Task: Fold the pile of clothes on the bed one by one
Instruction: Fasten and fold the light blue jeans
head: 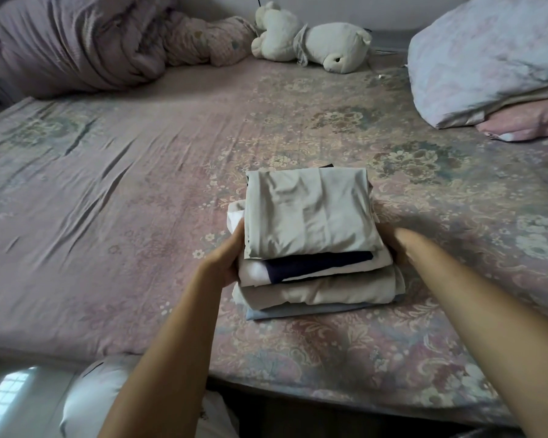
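A stack of folded clothes (314,241) sits on the bed (140,216), near its front edge. The top piece is pale grey-green (307,213); under it lie a white and navy piece (317,263), a beige piece (320,290) and a light blue piece (298,311) at the bottom. My left hand (227,263) grips the stack's left side, fingers tucked under the upper pieces. My right hand (393,245) is against the stack's right side; its fingers are hidden behind the clothes.
A crumpled mauve quilt (86,42) lies at the back left. A white plush bear (310,39) lies at the back middle. Pillows (487,58) are stacked at the back right. The bed's front edge (329,393) runs just below the stack.
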A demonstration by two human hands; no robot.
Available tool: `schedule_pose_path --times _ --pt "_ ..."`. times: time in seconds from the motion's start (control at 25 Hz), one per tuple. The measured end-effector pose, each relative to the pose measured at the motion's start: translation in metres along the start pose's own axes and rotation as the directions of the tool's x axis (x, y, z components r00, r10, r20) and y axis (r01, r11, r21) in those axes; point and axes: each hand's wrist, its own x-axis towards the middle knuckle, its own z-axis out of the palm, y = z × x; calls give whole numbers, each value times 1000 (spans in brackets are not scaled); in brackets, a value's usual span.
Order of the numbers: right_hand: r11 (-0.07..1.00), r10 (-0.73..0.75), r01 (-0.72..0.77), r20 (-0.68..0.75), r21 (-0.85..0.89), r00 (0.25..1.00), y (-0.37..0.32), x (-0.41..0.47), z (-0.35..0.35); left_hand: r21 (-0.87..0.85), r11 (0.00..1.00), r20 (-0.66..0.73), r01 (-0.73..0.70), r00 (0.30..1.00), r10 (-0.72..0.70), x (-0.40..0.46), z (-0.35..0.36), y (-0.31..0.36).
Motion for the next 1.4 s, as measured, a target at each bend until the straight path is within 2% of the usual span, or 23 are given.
schedule_pose_path --times 0.08,0.16,0.28,0.44,0.56,0.68,0.8,0.92,1.0,1.08,1.12,1.2,1.28,1.4 --pt "999 -28 28 4 22 1000 0 -1 1 -35 999 36 -15 999 16 -2 -2 1" --pt "1000 -15 16 67 -3 998 -1 -2 1 -10 1000 32 -7 999 8 -1 -3 0" --pt "999 -21 24 60 -48 998 -5 -3 -1 32 999 15 -9 1000 8 -2 0 3" --pt "993 -121 121 53 3 991 -6 -3 -1 43 999 -2 -7 1000 7 -3 1 3" --pt "999 -39 39 83 -1 996 -3 -1 -2 42 999 -10 -19 1000 19 7 -3 0" --pt "997 -68 66 30 51 997 -1 8 0 48 998 24 -34 999 33 12 -4 -2" --pt "988 -64 53 71 144 995 -4 1 -8 63 994 23 -94 995 93 12 10 8" --pt "962 -178 178 -15 206 984 -11 -15 -36 41 986 36 -159 987 157 8 39 25" --pt "951 -255 260 -53 168 966 -3 -32 -61 13 983 49 -181 982 180 5 71 35" --pt "923 -279 300 -117 240 953 26 -52 -104 29 977 128 -211 970 206 4 117 37" --pt "903 -296 341 -197 261 935 41 -65 -125 39 975 177 -217 962 207 -1 145 36" --pt "907 -223 319 -326 276 919 65 -83 -166 42 977 292 -208 938 188 -5 197 31" --pt "908 -148 281 -389 310 909 89 -100 -202 56 982 411 -182 900 144 -8 242 22" --pt "894 -138 316 -478 318 868 131 -126 -245 68 987 461 -146 882 99 4 295 -5"
